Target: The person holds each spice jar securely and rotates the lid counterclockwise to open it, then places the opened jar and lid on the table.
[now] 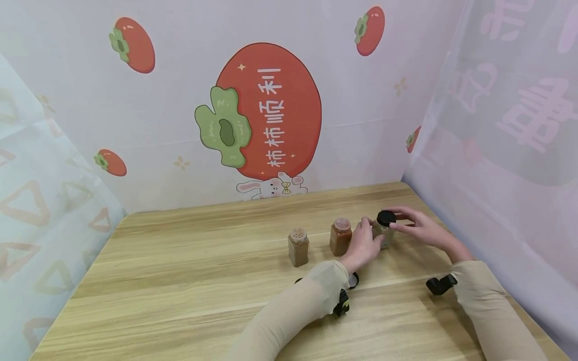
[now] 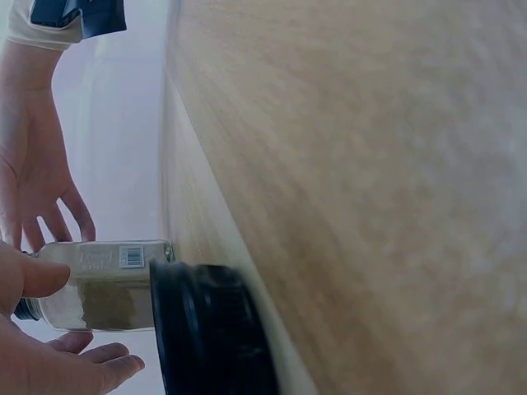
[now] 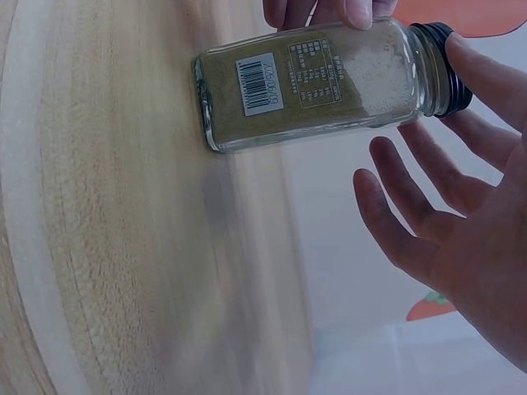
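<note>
At the right of the table stands a square glass spice jar (image 1: 383,239) of brownish powder with a black screw lid (image 1: 386,217). My left hand (image 1: 363,244) holds the jar's body from the left, thumb and fingers on opposite sides of the glass. From the right, my right hand (image 1: 422,228) pinches the lid between thumb and forefinger. In the right wrist view its other fingers (image 3: 403,206) are spread below the jar, clear of the glass. A barcode label (image 3: 259,84) shows on the jar's side, and powder fills its lower part.
Left of my left hand stand a shaker jar of reddish powder (image 1: 340,240) and another of brown powder (image 1: 298,249), both with bare perforated tops. A loose black lid (image 1: 354,281) lies near my left sleeve; another black rim (image 1: 298,281) peeks from behind it. Printed cloth walls (image 1: 171,110) enclose the table.
</note>
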